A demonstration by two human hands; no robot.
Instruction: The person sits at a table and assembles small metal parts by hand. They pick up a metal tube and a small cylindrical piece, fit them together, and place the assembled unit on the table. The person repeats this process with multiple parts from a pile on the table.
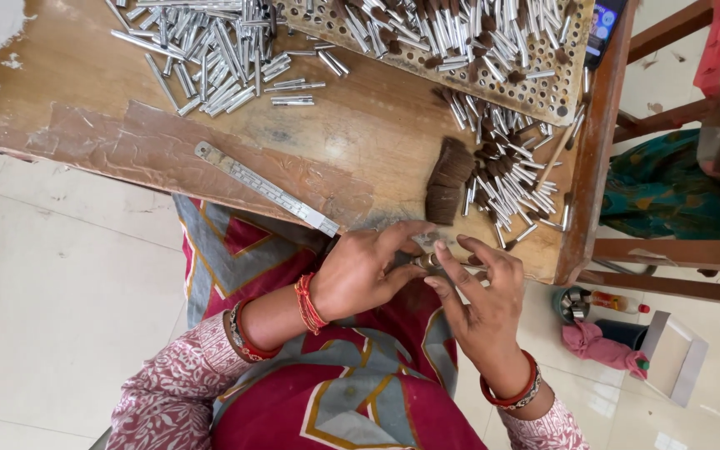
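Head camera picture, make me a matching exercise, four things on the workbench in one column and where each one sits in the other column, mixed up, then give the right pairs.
Things:
1. metal ruler
2. loose pile of silver tubes
3. bundle of brown bristles
4. perforated board

Places:
A. top right of the table, with bristle-tipped tubes lying on it
B. top left of the table
C. along the near table edge, left of the left hand
D. mid-table, just above both hands, left of the finished pieces

Pairs: 1-C, 2-B, 3-D, 4-A
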